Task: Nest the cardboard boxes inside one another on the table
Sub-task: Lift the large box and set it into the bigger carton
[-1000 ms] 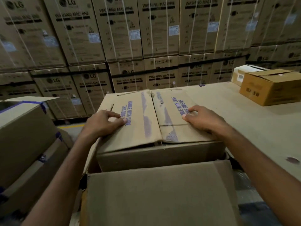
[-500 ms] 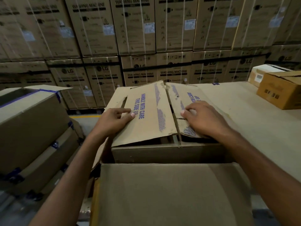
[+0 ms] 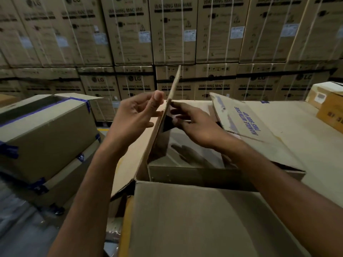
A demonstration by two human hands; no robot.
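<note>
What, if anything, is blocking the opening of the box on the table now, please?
Little visible does. The left flap stands upright, held between the left hand and right hand; the right flap is folded outward. The box interior looks dark, so contents are unclear.

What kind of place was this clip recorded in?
Most likely an appliance warehouse: a wall of stacked, strapped washing machine cartons fills the background, taped boxes sit piled at left, and a cardboard-covered table serves as workbench.
</note>
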